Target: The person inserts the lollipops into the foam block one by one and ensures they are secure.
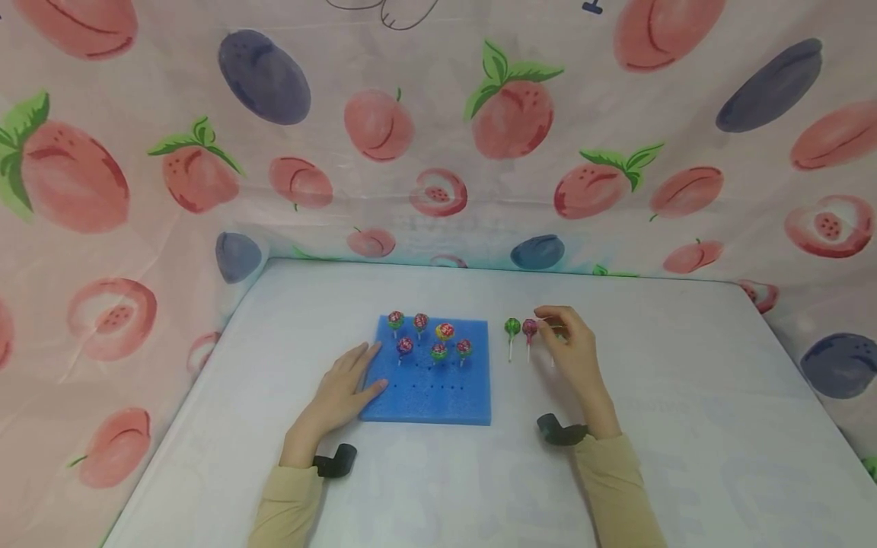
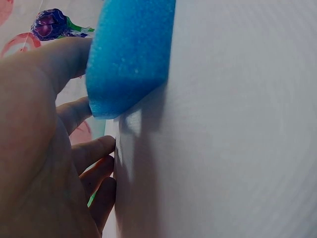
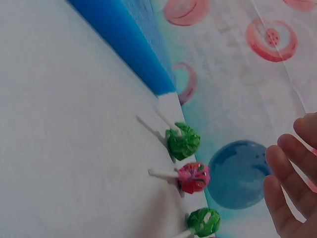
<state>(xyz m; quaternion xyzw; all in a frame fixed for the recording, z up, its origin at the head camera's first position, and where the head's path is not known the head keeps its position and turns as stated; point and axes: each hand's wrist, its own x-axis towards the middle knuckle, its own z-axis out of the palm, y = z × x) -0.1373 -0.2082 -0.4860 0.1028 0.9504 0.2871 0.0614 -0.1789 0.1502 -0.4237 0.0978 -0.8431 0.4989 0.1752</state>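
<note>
A blue foam board (image 1: pixel 425 407) with rows of small holes lies on the table, several wrapped lollipops (image 1: pixel 445 332) standing upright in its far part. My left hand (image 1: pixel 340 390) rests at the board's left edge, thumb on top and the other fingers stretched along the side. To the right of the board lie a green lollipop (image 1: pixel 512 326) and a pink-purple lollipop (image 1: pixel 530 328). Over them hovers my right hand (image 1: pixel 570 344), partly hiding another green lollipop (image 3: pixel 204 221). In the right wrist view its fingers are apart and hold nothing.
The white table (image 1: pixel 685 426) reaches back to a curtain (image 1: pixel 438 99) printed with peaches and dark plums, which also hangs at both sides. Each wrist carries a black camera mount (image 1: pixel 562 431). Near the board's front is a row of holes.
</note>
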